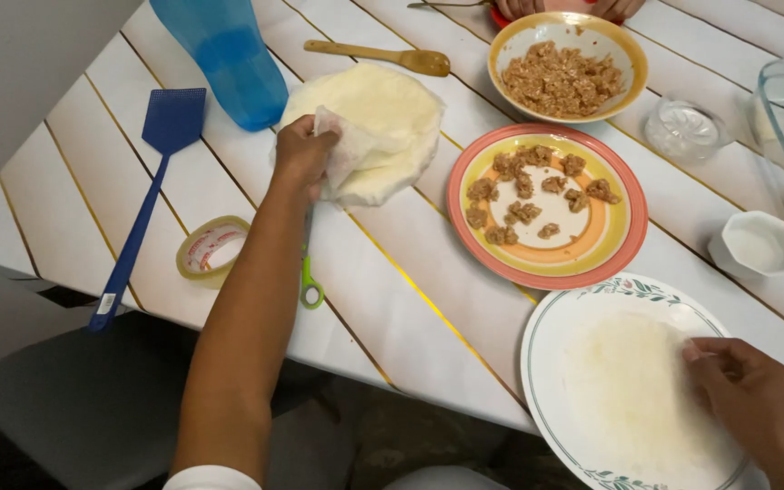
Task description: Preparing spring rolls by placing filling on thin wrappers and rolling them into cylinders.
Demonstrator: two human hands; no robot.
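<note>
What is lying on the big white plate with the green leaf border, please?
On the white plate lies one thin, pale round wrapper sheet. The right hand rests on the sheet's right edge and covers that part. Whether anything lies under the sheet cannot be seen.

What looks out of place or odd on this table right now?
A blue fly swatter lies on the table's left side near the stack of wrappers that the left hand is lifting from, odd beside food. Scissors lie partly hidden under that forearm, with a tape roll close by. Nothing looks spilled or broken.
</note>
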